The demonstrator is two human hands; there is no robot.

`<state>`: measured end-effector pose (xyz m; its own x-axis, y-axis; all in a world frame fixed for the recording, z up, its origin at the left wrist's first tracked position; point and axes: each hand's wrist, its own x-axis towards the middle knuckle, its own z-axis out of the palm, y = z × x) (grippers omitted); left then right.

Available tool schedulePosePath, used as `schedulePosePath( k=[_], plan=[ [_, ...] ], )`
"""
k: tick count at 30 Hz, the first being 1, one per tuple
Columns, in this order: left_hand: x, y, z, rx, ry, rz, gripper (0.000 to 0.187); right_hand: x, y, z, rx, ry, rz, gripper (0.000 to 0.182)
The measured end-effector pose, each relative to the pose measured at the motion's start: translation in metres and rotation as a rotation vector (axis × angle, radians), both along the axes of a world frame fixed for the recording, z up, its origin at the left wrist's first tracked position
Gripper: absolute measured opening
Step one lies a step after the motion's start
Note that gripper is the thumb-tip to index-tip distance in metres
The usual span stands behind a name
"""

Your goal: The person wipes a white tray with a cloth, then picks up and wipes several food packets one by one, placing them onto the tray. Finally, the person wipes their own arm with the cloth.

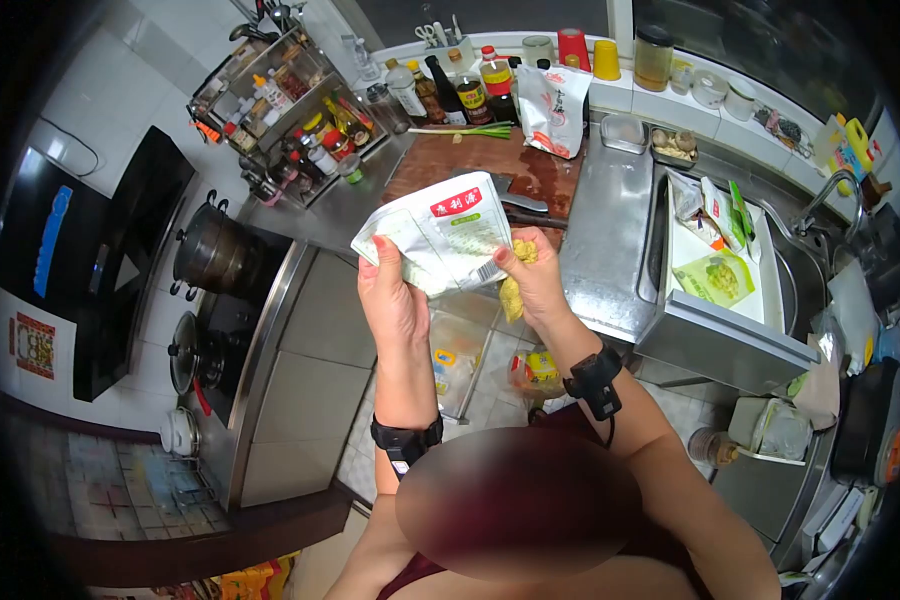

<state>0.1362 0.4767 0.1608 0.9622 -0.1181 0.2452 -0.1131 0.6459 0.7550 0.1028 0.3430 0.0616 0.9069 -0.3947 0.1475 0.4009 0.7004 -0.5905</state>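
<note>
A white food packet (435, 240) with a red label and green print is held up in front of me. My left hand (395, 295) grips its lower left side, thumb on the printed face. At the packet's right edge, by the barcode, my right hand (540, 285) is closed on it. A crumpled yellow packet (512, 298) is also in my right hand. Behind them lies a wooden cutting board (420, 175) with a knife (523, 202), partly hidden by the white packet. Spring onions (480, 130) and a standing white bag (553, 110) are at the board's far side.
Sauce bottles (470, 90) line the back wall beside a spice rack (285, 110). On the right, a white freezer drawer (745, 325) holding several food packs rests over the sink (815, 260). A stove with a dark pot (215, 245) is left. Bagged items (535, 370) lie below.
</note>
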Motion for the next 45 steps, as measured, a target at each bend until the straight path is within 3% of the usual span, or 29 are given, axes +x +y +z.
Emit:
schedulePosePath(
  k=[6,9,12,15,18,19,22,26,30,34,37,43,45],
  plan=[
    [0.005,0.002,-0.007,0.016,0.016,-0.007,0.029,-0.01,-0.006,0.005,0.201,0.099,0.082,0.028],
    [0.008,0.004,-0.013,0.009,0.073,-0.011,0.028,-0.009,-0.015,0.0,-0.051,0.133,-0.004,0.03],
    [0.008,0.002,-0.016,-0.021,0.096,0.001,0.027,-0.008,-0.018,0.004,-0.544,0.235,-0.292,0.031],
    [0.006,-0.002,-0.01,-0.028,0.066,0.002,0.026,-0.019,-0.006,0.024,-0.698,0.04,-0.655,0.035],
    [0.009,-0.004,-0.008,-0.02,0.04,-0.015,0.028,-0.023,0.012,0.046,-1.128,-0.109,-0.793,0.046],
    [0.009,-0.004,-0.008,-0.014,0.038,-0.024,0.03,-0.024,0.017,0.045,-1.329,-0.011,-0.773,0.048],
    [0.003,-0.005,0.003,-0.037,0.022,-0.035,0.026,-0.012,0.016,0.029,-1.329,0.091,-0.758,0.05],
    [0.009,0.011,0.016,-0.045,-0.028,0.008,0.027,-0.006,0.008,0.001,-0.851,-0.001,-0.449,0.048],
    [0.014,0.016,0.022,-0.061,0.016,0.016,0.027,-0.013,-0.003,0.016,-0.952,-0.09,-0.475,0.053],
    [0.016,0.018,0.017,-0.003,0.044,-0.113,0.023,-0.012,-0.005,0.055,-0.811,-0.181,-0.334,0.06],
    [0.019,0.017,0.015,-0.035,0.052,-0.163,0.022,-0.004,-0.013,0.059,-0.862,-0.141,-0.388,0.065],
    [0.029,0.022,0.014,-0.025,0.037,-0.165,0.024,-0.008,-0.037,0.017,-0.752,-0.043,0.124,0.064],
    [0.034,0.025,0.007,-0.019,0.042,-0.161,0.025,-0.011,-0.04,0.007,-0.818,0.058,0.136,0.058]
  ],
)
